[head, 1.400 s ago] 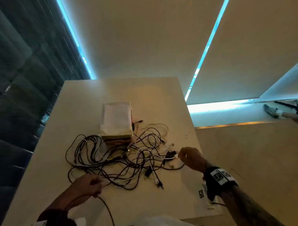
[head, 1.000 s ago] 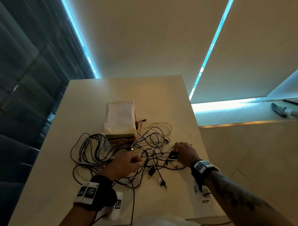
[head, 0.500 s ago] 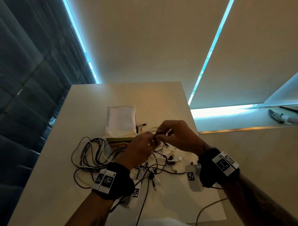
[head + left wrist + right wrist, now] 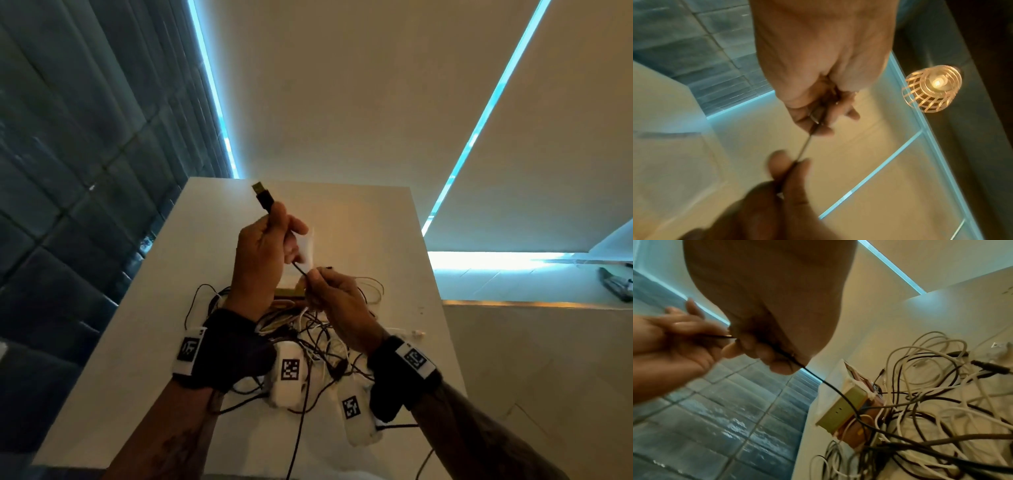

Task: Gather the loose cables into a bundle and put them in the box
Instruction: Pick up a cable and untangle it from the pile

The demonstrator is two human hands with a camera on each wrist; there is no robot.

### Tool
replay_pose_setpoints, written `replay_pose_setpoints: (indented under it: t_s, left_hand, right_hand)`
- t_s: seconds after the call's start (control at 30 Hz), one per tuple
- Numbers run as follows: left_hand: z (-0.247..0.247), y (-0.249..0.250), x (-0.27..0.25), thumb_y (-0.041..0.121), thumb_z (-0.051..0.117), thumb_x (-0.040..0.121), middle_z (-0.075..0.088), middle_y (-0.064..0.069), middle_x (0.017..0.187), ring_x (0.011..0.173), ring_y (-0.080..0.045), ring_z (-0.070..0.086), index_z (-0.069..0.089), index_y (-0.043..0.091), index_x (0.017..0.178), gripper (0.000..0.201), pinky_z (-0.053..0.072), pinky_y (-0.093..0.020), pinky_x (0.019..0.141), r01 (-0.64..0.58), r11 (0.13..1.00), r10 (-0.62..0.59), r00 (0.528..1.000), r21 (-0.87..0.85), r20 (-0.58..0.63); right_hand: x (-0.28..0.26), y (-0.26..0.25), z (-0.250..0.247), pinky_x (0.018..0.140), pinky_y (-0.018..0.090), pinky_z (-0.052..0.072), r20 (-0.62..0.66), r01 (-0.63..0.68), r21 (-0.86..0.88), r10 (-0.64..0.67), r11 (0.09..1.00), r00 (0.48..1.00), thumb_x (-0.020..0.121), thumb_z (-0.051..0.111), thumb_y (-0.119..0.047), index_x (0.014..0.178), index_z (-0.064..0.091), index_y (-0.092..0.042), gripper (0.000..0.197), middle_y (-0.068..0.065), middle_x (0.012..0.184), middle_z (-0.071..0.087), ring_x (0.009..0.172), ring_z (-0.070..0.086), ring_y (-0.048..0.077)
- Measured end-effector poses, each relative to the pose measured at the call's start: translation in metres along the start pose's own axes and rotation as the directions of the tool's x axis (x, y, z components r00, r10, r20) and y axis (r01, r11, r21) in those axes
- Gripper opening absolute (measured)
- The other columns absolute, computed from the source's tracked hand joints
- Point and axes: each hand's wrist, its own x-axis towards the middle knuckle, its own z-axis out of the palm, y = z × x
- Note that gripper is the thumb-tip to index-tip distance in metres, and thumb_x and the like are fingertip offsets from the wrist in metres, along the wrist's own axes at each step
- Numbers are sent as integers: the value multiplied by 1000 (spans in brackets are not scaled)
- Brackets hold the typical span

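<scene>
My left hand [image 4: 274, 222] is raised above the table and grips a black cable [image 4: 299, 269] just below its USB plug [image 4: 263, 198], which points up. My right hand [image 4: 310, 275] pinches the same cable a short way down; in the left wrist view the stretch of cable [image 4: 805, 144] runs taut between the two hands. From the right hand [image 4: 756, 347] the black cable [image 4: 838, 392] drops to the tangle of black and white cables [image 4: 931, 402] on the table. The box [image 4: 844, 408], white-topped with a green side, stands beside the tangle; in the head view my hands largely hide it.
The pale table [image 4: 144, 342] ends at a dark tiled wall [image 4: 68, 171] on the left and at a lower floor on the right. The cable tangle [image 4: 325, 335] lies under my wrists. A lit hanging lamp [image 4: 931, 91] shows overhead.
Both hands rose from the cable pile. The left hand lifted a black USB cable end upward, and the right hand now pinches the cable below it.
</scene>
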Motion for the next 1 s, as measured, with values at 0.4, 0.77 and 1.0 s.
replay_pose_setpoints:
  t_s: [0.4, 0.77, 1.0]
  left_hand:
    - [-61, 51, 0, 30, 33, 104, 31, 11, 50, 45, -6, 23, 58, 13, 87, 35, 18, -26, 47, 99, 983, -88, 993, -154, 74]
    - [-64, 15, -27, 36, 28, 104, 66, -7, 70, 57, -19, 57, 46, 14, 73, 43, 40, -28, 50, 378, 922, -387, 913, -86, -127]
    - [-64, 25, -18, 39, 26, 103, 64, -4, 67, 64, -19, 64, 42, 16, 71, 42, 55, -29, 61, 312, 813, -316, 946, -491, 77]
  right_hand:
    - [5, 71, 1, 70, 16, 39, 11, -47, -432, 57, 901, 998, 100, 45, -8, 73, 58, -18, 32, -14, 73, 55, 69, 50, -6]
    - [17, -20, 41, 50, 8, 43, -72, 73, -281, -97, 957, 993, 98, 53, -11, 91, 64, 6, 21, -6, 72, 57, 56, 55, -6]
    - [14, -34, 56, 49, 13, 34, 128, 202, -223, -176, 954, 976, 98, 52, -5, 84, 64, -1, 19, 9, 62, 49, 51, 38, 14]
